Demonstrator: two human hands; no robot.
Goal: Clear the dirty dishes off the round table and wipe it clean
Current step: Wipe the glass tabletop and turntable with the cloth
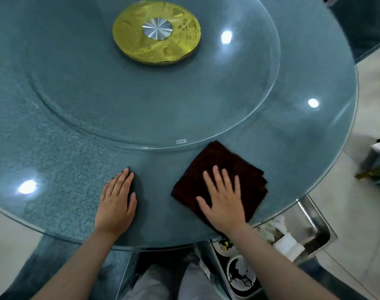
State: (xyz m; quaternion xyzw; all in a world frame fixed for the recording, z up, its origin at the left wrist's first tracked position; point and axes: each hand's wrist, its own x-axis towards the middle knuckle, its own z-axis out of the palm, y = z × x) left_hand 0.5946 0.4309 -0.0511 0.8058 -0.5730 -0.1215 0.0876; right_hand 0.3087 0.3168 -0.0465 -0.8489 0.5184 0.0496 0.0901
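right hand: my right hand (222,198) lies flat with the fingers spread and straight, pressing on the folded dark brown cloth (221,172); it grips nothing.
left hand: my left hand (117,202) rests flat, fingers straight and together, on the bare glass just left of the cloth, bracing me.
cloth: folded square, on the near right part of the round glass table (314,148), just outside the rim of the glass lazy susan (141,94).
dishes: none show on the table top; some dirty plates (241,276) sit in a metal bin (314,224) below the near right edge, seen partly through the glass, so i judge the clearing done and the wiping in hand.
centre: the gold turntable base (156,33) sits under the lazy susan, well apart from my hands.
how to wipe well: keep the palm flat so the whole cloth bears on the glass, sweep in overlapping arcs along the outer ring, and let my left hand steady me.
watch for: the raised lazy susan rim may catch the cloth corner; lift over it. streaks show easily under the ceiling light reflections (226,36).
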